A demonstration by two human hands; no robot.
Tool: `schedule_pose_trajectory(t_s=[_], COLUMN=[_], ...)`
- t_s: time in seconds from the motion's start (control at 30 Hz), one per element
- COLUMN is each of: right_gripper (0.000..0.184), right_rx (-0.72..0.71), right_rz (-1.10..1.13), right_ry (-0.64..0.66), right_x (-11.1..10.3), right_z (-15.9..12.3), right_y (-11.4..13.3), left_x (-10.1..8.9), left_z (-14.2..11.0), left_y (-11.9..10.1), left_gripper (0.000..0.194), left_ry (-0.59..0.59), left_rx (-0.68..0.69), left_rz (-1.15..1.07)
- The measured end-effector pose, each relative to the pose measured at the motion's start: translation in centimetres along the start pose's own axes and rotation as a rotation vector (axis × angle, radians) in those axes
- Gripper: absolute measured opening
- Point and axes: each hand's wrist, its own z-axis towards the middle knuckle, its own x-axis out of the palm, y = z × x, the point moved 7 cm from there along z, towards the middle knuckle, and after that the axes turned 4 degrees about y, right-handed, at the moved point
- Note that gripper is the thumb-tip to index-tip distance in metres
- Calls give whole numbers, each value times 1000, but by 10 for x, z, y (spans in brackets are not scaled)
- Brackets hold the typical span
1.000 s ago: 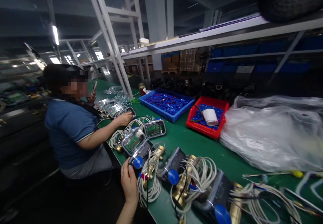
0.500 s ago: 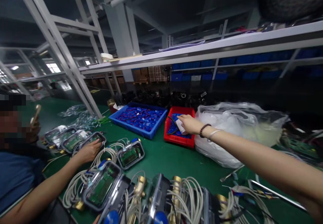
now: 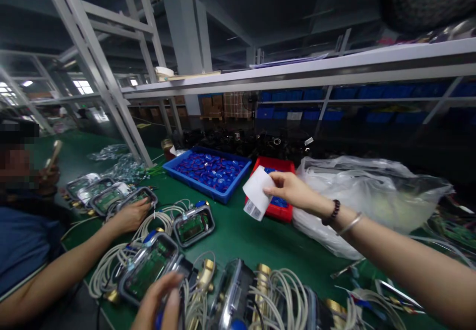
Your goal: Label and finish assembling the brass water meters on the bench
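My right hand (image 3: 292, 190) pinches a white roll of barcode labels (image 3: 256, 189) above the front left of a red bin (image 3: 280, 214) that contains blue round pieces. A printed label end hangs from the roll. At the bottom, my left hand (image 3: 158, 302) is slightly blurred, its fingers curved and apart, beside a grey-cased meter with a clear cover (image 3: 150, 265). A bit of blue shows between those fingers; contact with it I cannot tell. To the right of that hand stand more meters (image 3: 230, 295) with brass pipe bodies (image 3: 263, 280) and coiled pale cables (image 3: 284, 290).
A blue tray (image 3: 208, 191) full of blue round pieces lies behind the meters. Clear plastic bags (image 3: 334, 186) are heaped right of the red bin. At left, a co-worker's hand (image 3: 132, 213) touches another meter. A shelf edge (image 3: 297, 75) crosses above the green table (image 3: 238, 233).
My right hand came in from the right, took the label roll in the red bin and lifted it out toward me. My left hand moved off the meter edge it touched. The view swung right.
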Motion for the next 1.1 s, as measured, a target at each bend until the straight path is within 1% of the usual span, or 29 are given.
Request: schedule_pose_trajectory(t_s=[0.03, 0.07, 0.1, 0.13, 0.17, 0.2, 0.27, 0.3, 0.33, 0.37, 0.4, 0.43, 0.47, 0.5, 0.53, 0.57, 0.6, 0.63, 0.67, 0.7, 0.77, 0.83, 0.9, 0.93, 1.0, 1.1], right_gripper=[30, 35, 39, 42, 43, 43, 38, 33, 25, 17, 15, 20, 26, 29, 30, 30, 29, 28, 26, 23, 21, 25, 29, 30, 27, 23], right_rx=[-30, -55, -74, -85, -89, -92, -124, -164, -233, -335, -451, -566, -664, -726, -741, -712, -659, -597, -536, -489, -470, -549, -660, -699, -732, -706], right_rz=[80, 149, 204, 253, 298, 341, 410, 413, 376, 289, 160, 4, -148, -265, -331, -344, -315, -263, -209, -166, -136, -180, -256, -289, -340, -374], right_ry=[-2, -4, -7, -13, -26, -43, -59, -47, -21, 11, 35, 30, -15, -94, -193, -291, -363, -398, -394, -365, -317, -386, -491, -515, -477, -391], right_x=[9, 19, 27, 34, 40, 44, 49, 49, 49, 47, 45, 42, 36, 29, 20, 12, 6, 4, 6, 13, 32, 43, 50, 53, 59, 64], right_z=[-7, -14, -20, -27, -32, -38, -47, -51, -54, -58, -63, -68, -74, -78, -80, -81, -80, -78, -76, -73, -71, -75, -84, -87, -88, -83], right_y=[8, 15, 21, 26, 31, 34, 41, 44, 49, 55, 61, 66, 70, 73, 75, 76, 77, 79, 81, 84, 93, 105, 116, 120, 124, 124], left_x=[18, 36, 55, 72, 85, 95, 106, 107, 105, 101, 94, 87, 80, 74, 70, 69, 68, 69, 70, 71, 72, 73, 72, 71, 72, 73], left_z=[-7, -11, -13, -13, -12, -10, -6, -4, -2, 1, 4, 8, 11, 13, 15, 16, 16, 15, 13, 11, 7, 3, 1, 0, -1, -4], left_y=[-10, -23, -39, -54, -68, -79, -91, -92, -90, -87, -84, -80, -77, -75, -74, -74, -74, -75, -76, -77, -80, -81, -81, -82, -84, -89], left_gripper=[52, 51, 48, 45, 45, 46, 46, 46, 44, 44, 44, 44, 45, 46, 47, 48, 49, 50, 50, 50, 50, 51, 53, 53, 52, 49], left_ry=[144, 264, 376, 463, 514, 537, 540, 523, 497, 455, 399, 341, 288, 245, 218, 205, 198, 193, 183, 174, 167, 181, 206, 222, 267, 317], left_rx=[-41, -80, -97, -104, -108, -105, -118, -134, -158, -182, -200, -210, -216, -220, -222, -226, -230, -235, -236, -235, -235, -240, -239, -232, -206, -139], left_rz=[-80, -152, -213, -277, -331, -377, -455, -494, -532, -567, -595, -609, -611, -608, -601, -598, -601, -612, -628, -646, -673, -669, -628, -604, -568, -533])
